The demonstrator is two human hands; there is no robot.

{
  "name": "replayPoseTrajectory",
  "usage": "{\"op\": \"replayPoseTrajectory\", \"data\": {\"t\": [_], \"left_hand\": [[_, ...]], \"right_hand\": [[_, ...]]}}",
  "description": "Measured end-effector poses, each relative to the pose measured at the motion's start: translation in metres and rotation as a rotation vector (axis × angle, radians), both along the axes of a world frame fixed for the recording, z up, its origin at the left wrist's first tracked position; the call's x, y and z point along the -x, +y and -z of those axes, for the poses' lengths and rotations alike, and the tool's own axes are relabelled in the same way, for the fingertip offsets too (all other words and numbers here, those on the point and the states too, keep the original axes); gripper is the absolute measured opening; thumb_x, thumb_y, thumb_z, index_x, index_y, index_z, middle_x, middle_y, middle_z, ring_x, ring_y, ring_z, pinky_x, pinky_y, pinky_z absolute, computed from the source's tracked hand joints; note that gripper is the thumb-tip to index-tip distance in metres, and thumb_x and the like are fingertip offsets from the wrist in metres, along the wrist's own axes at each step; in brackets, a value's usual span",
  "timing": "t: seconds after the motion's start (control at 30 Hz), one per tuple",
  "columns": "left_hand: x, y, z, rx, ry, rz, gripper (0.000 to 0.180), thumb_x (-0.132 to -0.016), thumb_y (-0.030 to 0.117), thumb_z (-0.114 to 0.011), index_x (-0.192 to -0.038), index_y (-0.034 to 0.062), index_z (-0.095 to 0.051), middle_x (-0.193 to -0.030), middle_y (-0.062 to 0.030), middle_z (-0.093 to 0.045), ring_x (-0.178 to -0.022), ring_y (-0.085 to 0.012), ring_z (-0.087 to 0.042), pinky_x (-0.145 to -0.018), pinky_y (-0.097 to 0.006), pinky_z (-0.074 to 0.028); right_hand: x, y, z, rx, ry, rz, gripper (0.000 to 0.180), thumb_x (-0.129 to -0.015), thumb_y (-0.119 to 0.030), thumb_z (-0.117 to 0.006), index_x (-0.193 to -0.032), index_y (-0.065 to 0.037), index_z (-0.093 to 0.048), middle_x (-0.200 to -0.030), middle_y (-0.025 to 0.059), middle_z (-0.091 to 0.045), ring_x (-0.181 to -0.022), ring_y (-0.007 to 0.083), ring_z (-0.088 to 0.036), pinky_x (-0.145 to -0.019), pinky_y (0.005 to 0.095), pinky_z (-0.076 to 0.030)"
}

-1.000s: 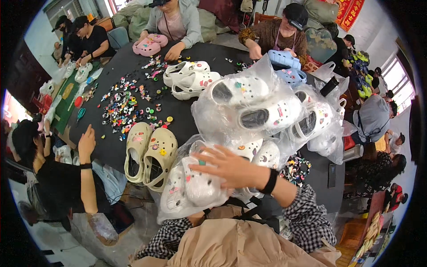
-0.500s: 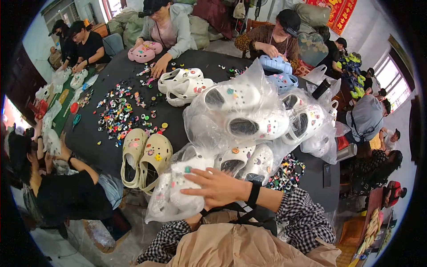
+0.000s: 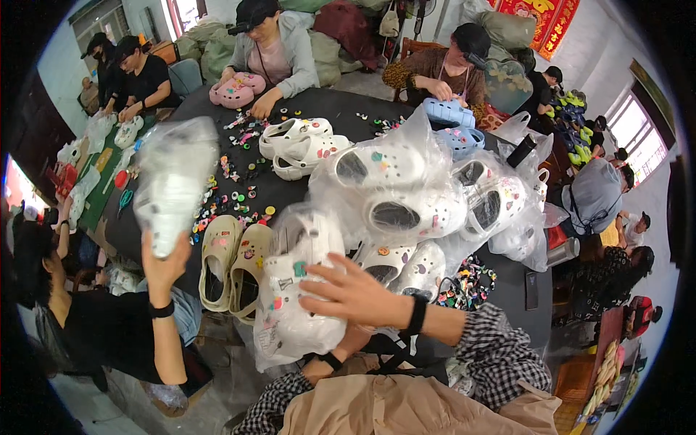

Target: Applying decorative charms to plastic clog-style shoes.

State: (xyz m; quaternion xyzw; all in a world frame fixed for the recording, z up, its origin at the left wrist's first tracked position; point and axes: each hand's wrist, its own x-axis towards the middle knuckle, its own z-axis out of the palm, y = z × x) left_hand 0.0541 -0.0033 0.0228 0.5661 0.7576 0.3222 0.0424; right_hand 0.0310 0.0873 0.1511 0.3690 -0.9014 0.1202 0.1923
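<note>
A pair of white clogs with colourful charms [image 3: 301,290], wrapped in a clear plastic bag, is tilted up at the table's near edge in front of me. My right hand [image 3: 355,291] lies over its right side, fingers stretched and spread, touching the plastic. Behind and below the bag is my left hand [image 3: 349,344], with its fingers hidden by the bag. Just left of the bag stands a pair of beige clogs [image 3: 230,261]. At the left, a co-worker's hand [image 3: 165,264] lifts another bagged white clog [image 3: 174,181], smeared by motion.
Bagged white clogs [image 3: 406,196] are heaped right of centre on the black table [image 3: 333,101]. Loose charms [image 3: 467,283] lie by the heap. Unwrapped white clogs [image 3: 304,148] stand farther back. Across the table, one person has pink clogs [image 3: 235,90], another blue clogs [image 3: 449,109]. A phone [image 3: 536,281] lies right.
The bagged clogs before me have risen and turned more upright, shifting slightly right. At the left, the co-worker's arm has swung up over the table with a bagged clog, covering the charm pile.
</note>
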Motion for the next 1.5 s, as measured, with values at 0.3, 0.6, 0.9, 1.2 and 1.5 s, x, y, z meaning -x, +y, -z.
{"op": "replayPoseTrajectory", "data": {"t": [0.3,0.6,0.9,1.2,1.5], "left_hand": [[-0.027,-0.131,-0.016,-0.019,-0.377,-0.229,0.035,-0.086,0.006,-0.061,-0.12,-0.0014,-0.065,-0.116,-0.0148,-0.069,-0.103,-0.0291,-0.068,-0.088,-0.035,-0.055],[0.056,-0.108,-0.059,-0.295,-0.097,-0.782,0.082,-0.082,0.011,-0.073,-0.152,0.0089,-0.031,-0.152,-0.0215,-0.034,-0.138,-0.0413,-0.036,-0.113,-0.049,-0.03],[0.142,-0.061,-0.061,-0.116,0.025,-0.769,0.093,-0.074,0.022,-0.08,-0.154,0.0163,-0.034,-0.149,-0.0254,-0.031,-0.14,-0.046,-0.029,-0.113,-0.056,-0.028],[0.203,-0.016,0.039,-0.14,-0.06,-0.707,0.097,-0.079,0.003,-0.074,-0.159,0.0239,-0.021,-0.157,-0.0379,-0.003,-0.144,-0.0569,-0.012,-0.117,-0.055,-0.022],[0.127,-0.06,-0.022,-0.265,-0.307,-0.526,0.025,-0.09,-0.002,-0.056,-0.115,-0.0014,-0.061,-0.119,-0.0197,-0.061,-0.11,-0.0368,-0.058,-0.095,-0.041,-0.047]], "right_hand": [[0.027,0.11,-0.041,-0.004,0.131,0.323,0.055,-0.077,-0.008,-0.065,-0.131,-0.016,-0.056,-0.135,0.0068,-0.056,-0.13,0.0303,-0.048,-0.108,0.055,-0.037],[0.056,0.1,0.02,-0.021,0.213,0.417,0.054,-0.082,-0.005,-0.061,-0.134,-0.019,-0.054,-0.144,0.0032,-0.051,-0.14,0.0286,-0.04,-0.116,0.0573,-0.027],[0.118,0.077,0.006,-0.084,0.341,0.131,0.041,-0.086,-0.016,-0.06,-0.125,-0.027,-0.054,-0.139,-0.0044,-0.053,-0.14,0.0209,-0.041,-0.118,0.0572,-0.026],[0.109,0.093,0.047,-0.14,-0.103,0.369,0.063,-0.084,0.001,-0.058,-0.142,-0.019,-0.047,-0.153,0.0116,-0.04,-0.143,0.0297,-0.035,-0.117,0.0536,-0.028],[-0.079,0.115,0.058,0.411,-0.294,0.717,0.033,-0.083,0.003,-0.063,-0.115,-0.007,-0.064,-0.128,0.0134,-0.059,-0.12,0.0357,-0.056,-0.098,0.0429,-0.049]]}}
